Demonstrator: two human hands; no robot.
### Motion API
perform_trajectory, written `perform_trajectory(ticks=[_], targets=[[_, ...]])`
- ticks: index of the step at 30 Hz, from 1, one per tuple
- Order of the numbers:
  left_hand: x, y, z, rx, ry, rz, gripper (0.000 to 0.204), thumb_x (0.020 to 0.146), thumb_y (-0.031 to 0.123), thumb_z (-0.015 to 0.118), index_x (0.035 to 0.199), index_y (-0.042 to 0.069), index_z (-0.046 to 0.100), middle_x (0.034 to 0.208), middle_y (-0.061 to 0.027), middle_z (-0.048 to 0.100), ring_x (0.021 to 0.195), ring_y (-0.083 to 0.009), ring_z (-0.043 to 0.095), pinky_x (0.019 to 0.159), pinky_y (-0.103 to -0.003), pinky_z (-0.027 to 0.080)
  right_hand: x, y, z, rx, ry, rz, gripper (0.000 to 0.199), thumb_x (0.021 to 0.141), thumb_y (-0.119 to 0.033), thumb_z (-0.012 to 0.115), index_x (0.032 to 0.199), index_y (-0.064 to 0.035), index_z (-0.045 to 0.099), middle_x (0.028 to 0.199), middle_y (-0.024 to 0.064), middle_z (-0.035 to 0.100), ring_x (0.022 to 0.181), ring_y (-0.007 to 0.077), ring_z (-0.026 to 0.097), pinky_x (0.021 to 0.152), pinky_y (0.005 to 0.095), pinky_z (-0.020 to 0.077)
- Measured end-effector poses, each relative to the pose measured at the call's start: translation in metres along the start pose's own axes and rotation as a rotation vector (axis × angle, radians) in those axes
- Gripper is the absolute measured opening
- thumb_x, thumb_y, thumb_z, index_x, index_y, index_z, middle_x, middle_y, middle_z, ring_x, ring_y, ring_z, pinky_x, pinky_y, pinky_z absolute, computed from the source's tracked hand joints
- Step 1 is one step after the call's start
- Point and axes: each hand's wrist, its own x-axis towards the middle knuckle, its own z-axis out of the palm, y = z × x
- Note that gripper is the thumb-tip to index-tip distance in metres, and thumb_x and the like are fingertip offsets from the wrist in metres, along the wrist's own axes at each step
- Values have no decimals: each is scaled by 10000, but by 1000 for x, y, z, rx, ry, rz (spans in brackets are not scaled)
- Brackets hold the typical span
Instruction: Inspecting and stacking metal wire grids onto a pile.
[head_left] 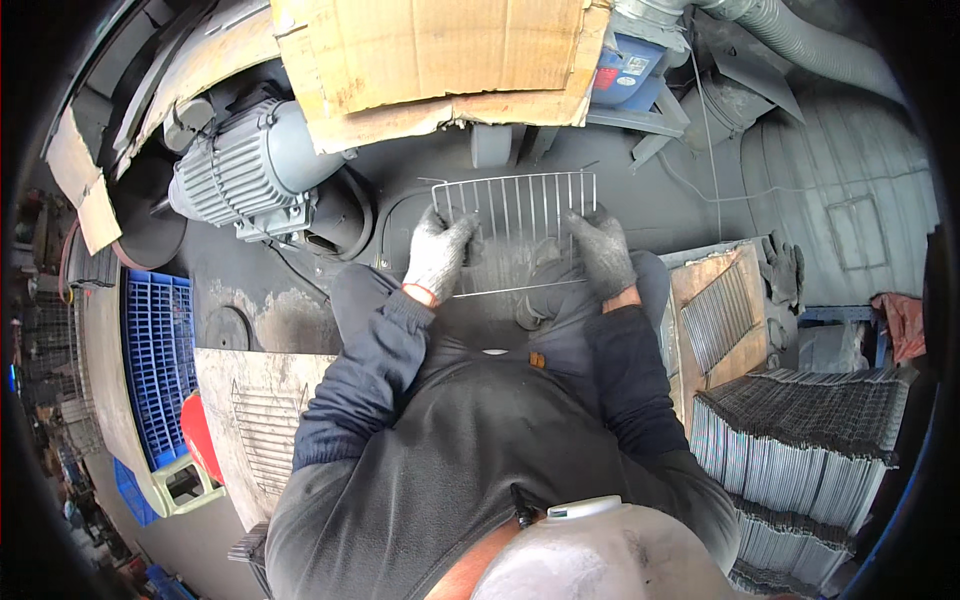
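Between my two hands I hold a wire rack [520, 215], a rectangular metal frame with thin parallel bars, above my lap. My left hand [440, 255], in a grey-white work glove, grips its left side. On the right side, my right hand [604, 252], in a darker grey glove, is closed round the edge. The rack's far rail lies just in front of a grey wheel-like part [491, 146] under a cardboard cover [440, 60]. My thumbs show on top; the fingertips beneath are partly hidden.
A grey electric motor [235, 168] stands at the far left. To the right are stacked wire racks [790, 455] and a board [690, 285] bearing more racks [718, 318]. Another rack [270, 435] lies on a left board [225, 375], near a blue plastic crate [160, 350].
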Motion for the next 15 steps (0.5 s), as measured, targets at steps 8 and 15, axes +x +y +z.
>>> perform_trajectory(ticks=[8,15], targets=[[35,5,1,22,-63,-63,192,1004,139,753,1113,35,634,822,-57,710,608,-144,658,536,-296,518,27,-11,8,-29,63,-5,253,1011,-204,730,1164,-3,712,899,43,714,720,118,625,642,308,505],[36,4,-54,4,9,-205,193,1017,111,731,1094,7,588,800,-91,691,593,-172,668,511,-319,555,37,10,56,-78,-21,55,235,997,-215,755,1075,3,717,766,36,686,633,142,626,577,338,503]])
